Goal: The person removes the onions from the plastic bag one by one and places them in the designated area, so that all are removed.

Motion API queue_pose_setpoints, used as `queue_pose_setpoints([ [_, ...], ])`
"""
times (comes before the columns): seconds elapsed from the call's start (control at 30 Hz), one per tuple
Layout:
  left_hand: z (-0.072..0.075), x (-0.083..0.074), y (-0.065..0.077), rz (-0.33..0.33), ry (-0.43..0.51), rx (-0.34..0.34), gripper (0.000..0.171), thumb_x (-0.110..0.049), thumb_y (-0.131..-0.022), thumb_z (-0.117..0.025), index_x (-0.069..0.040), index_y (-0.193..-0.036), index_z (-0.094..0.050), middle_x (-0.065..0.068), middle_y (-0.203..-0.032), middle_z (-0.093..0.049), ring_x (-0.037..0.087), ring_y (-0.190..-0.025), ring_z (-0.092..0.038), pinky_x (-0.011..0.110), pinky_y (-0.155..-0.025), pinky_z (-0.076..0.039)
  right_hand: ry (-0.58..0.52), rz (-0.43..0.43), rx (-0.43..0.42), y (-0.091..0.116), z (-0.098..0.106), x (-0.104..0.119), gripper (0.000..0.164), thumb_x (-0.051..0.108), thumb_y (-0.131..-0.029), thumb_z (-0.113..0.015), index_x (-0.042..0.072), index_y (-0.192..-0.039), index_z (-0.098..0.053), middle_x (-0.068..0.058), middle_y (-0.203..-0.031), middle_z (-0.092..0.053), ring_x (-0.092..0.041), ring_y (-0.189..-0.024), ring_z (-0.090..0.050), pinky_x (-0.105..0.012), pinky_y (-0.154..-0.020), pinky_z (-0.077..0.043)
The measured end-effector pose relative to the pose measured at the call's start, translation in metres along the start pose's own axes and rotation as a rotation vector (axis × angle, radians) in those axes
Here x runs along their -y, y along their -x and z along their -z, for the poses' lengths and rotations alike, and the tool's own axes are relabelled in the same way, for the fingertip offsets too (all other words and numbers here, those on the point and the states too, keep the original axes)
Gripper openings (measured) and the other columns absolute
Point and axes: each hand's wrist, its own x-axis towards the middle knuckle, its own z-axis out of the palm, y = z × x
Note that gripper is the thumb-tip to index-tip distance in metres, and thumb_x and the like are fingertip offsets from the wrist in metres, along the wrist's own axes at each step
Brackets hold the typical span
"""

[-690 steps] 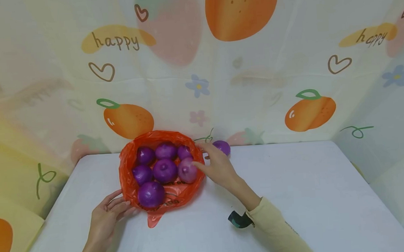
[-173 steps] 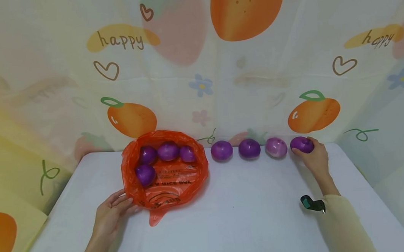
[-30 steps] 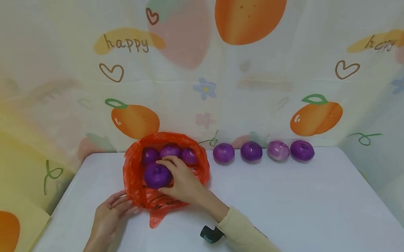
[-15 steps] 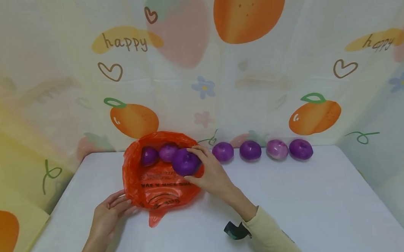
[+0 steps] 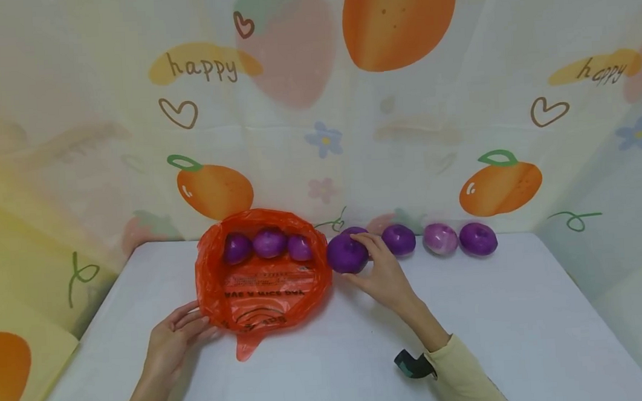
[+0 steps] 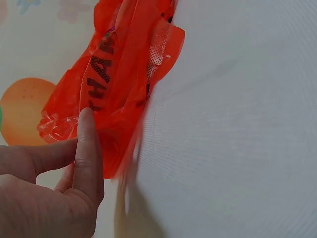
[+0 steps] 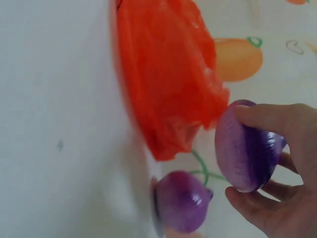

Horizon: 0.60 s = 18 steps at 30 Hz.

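My right hand point(image 5: 386, 277) grips a purple onion point(image 5: 347, 253) between thumb and fingers, just right of the red plastic bag point(image 5: 264, 315). In the right wrist view the held onion point(image 7: 245, 148) is raised off the table beside the bag point(image 7: 166, 74), its skin half light and half dark. Inside the bag, along its far side, lie three onions point(image 5: 269, 243). My left hand point(image 5: 167, 345) rests against the bag's lower left side; in the left wrist view its straight fingers point(image 6: 86, 153) touch the red plastic.
Along the table's back edge stands a row of onions: one point(image 5: 353, 230) partly hidden behind the held one, then a dark one point(image 5: 399, 240), a paler one point(image 5: 440, 239) and another dark one point(image 5: 478, 239). A patterned cloth point(image 5: 396, 178) rises behind the white table point(image 5: 319, 376).
My right hand has lifted an onion from the bag's left part and carried it right, past the rim. Earlier the bag held more and the row grew to several. The left hand stays put.
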Motion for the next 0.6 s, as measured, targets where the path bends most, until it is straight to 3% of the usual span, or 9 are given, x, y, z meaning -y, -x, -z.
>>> queue_pose_setpoints([
  [0.27, 0.000, -0.005, -0.001, 0.009, -0.021, 0.022, 0.058, -0.007, -0.099, -0.057, 0.002, -0.149, -0.029, -0.010, -0.099, -0.069, 0.013, -0.090, -0.072, 0.030, -0.084, -0.057, 0.123, -0.057, 0.084, 0.014, 0.003, -0.022, 0.072, 0.014, -0.069, -0.089, 0.003, -0.132, -0.055, -0.015, -0.128, -0.054, -0.034, -0.118, -0.056, -0.051, -0.103, -0.045],
  [0.6, 0.003, -0.004, 0.001, 0.038, -0.040, -0.011, 0.057, -0.008, -0.099, -0.055, 0.001, -0.150, -0.030, -0.007, -0.102, -0.069, 0.013, -0.091, -0.071, 0.031, -0.084, -0.057, 0.132, -0.127, 0.153, 0.024, -0.006, -0.033, 0.073, 0.013, -0.070, -0.089, 0.003, -0.132, -0.054, -0.016, -0.130, -0.054, -0.035, -0.122, -0.053, -0.051, -0.105, -0.044],
])
